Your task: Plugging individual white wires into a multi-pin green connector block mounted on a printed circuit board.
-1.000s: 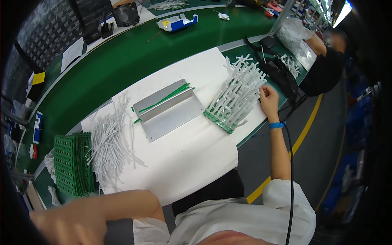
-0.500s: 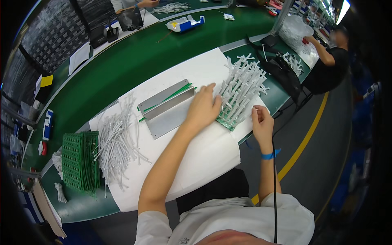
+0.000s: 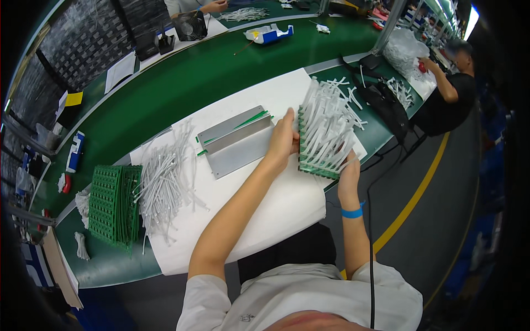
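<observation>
A green circuit board panel (image 3: 316,170), thick with upright white wire leads (image 3: 331,124), is tilted between my two hands at the right end of the white paper. My left hand (image 3: 282,139) grips its left edge, thumb side up, with some fingers hidden behind the board. Around the near right edge my right hand (image 3: 349,175) is closed, its fingertips partly covered by the leads. Left of the board stands a bent grey metal fixture (image 3: 240,144) with thin green strips (image 3: 251,120) along its ridge.
Loose white wires (image 3: 165,190) are piled on the white paper (image 3: 259,220). A stack of green panels (image 3: 107,204) sits at the left beside a small wire bundle (image 3: 81,245). A black bag (image 3: 383,102) lies at the right, near a seated co-worker (image 3: 452,91). A black cable (image 3: 371,237) hangs beside my right arm.
Both hands have closed on the board's edges, and the board has been tilted, so its leads lean differently. My right hand moved from beside the leads down to the near right edge.
</observation>
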{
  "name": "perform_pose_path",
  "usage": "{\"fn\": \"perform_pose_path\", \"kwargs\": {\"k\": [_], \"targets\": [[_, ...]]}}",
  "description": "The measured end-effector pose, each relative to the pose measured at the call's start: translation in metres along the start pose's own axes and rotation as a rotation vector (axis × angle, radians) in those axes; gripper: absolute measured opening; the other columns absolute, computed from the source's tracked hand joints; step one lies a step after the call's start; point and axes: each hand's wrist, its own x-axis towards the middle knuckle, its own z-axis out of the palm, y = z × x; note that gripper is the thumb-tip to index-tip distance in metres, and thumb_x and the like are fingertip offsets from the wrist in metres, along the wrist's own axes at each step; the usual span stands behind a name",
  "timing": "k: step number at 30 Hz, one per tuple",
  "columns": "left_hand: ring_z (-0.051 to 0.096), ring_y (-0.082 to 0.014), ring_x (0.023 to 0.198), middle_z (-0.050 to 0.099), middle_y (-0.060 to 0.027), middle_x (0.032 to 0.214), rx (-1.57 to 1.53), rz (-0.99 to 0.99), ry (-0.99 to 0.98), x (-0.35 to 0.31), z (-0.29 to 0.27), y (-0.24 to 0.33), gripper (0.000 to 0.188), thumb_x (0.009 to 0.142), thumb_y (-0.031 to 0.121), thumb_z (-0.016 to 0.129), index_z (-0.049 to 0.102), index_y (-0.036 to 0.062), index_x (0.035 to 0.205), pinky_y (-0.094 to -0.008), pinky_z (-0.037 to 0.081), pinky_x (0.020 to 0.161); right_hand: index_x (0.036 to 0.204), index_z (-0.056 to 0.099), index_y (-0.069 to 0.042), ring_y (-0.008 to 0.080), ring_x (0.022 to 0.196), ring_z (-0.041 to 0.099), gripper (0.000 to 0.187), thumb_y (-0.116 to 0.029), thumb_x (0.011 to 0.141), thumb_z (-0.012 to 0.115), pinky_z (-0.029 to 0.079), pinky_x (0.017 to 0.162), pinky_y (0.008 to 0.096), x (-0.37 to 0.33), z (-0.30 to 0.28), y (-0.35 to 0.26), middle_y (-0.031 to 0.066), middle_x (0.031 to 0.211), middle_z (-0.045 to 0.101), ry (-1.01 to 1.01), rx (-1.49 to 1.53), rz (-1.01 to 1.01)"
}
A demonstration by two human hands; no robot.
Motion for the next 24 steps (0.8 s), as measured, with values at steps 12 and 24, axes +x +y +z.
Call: {"fn": "perform_pose_path", "kwargs": {"k": [12,24], "targets": [[0.066,-0.0215,0.111,0.066,-0.0129,0.129,-0.373,0.27,-0.272,-0.035,0.011,0.052,0.065,0.104,0.055,0.051,0.056,-0.0005,0.138,-0.0348,0.052,0.097,0.156,0.038,0.002,0.0275,0.145,0.043,0.066,-0.046,0.111,0.029,0.033,0.121,0.0441,-0.012,0.057,-0.054,0.0124,0.158,0.044,-0.276,0.588,-0.023],[0.043,-0.0201,0.135,0.041,-0.0103,0.151,-0.344,0.898,0.321,-0.076,0.018,0.085,0.058,0.111,0.051,0.034,0.031,0.0084,0.15,-0.0389,0.028,0.118,0.153,0.043,-0.011,0.0316,0.144,0.042,0.063,-0.054,0.108,0.038,0.033,0.121,0.052,0.051,0.161,-0.094,0.0117,0.156,0.046,-0.316,0.762,0.511]]}}
